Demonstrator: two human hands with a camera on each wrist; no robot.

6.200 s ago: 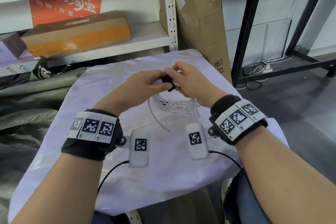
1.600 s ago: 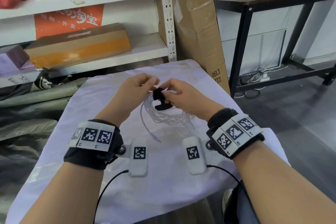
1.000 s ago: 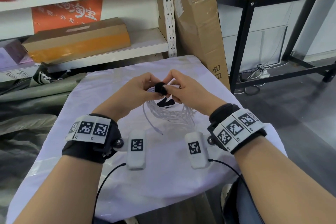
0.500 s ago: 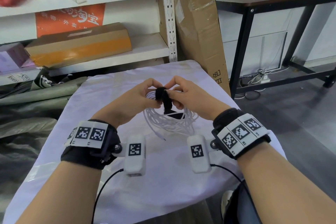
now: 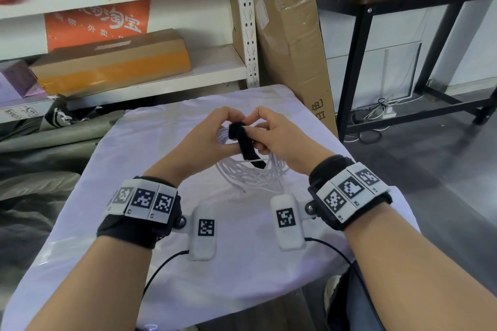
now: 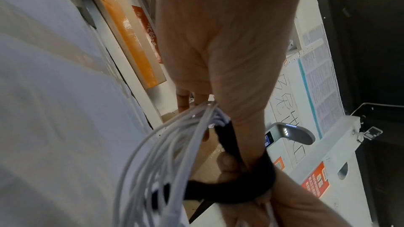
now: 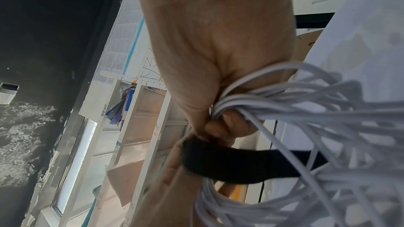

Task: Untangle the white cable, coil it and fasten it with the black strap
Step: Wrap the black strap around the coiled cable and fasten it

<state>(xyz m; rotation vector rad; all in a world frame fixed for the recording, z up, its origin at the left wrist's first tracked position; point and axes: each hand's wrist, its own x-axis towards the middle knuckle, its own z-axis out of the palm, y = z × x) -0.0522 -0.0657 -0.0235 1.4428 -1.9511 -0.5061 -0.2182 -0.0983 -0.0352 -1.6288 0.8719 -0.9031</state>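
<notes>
Both hands meet above the cloth-covered table. The white cable hangs from them as a loose coil of several loops. A black strap wraps the top of the bundle, and its free tail hangs toward me across the coil. My left hand pinches the bundled cable where the strap crosses it. My right hand pinches the strap with its thumb on top, while its lower fingers curl round cable strands.
White metal shelving with a cardboard box stands behind the table. A tall wrapped carton leans at the back right beside a black table frame. Grey tarps lie at the left.
The strap has been wound over the top of the bundle, and its tail now hangs longer toward me. Both hands stay together at the coil's top.
</notes>
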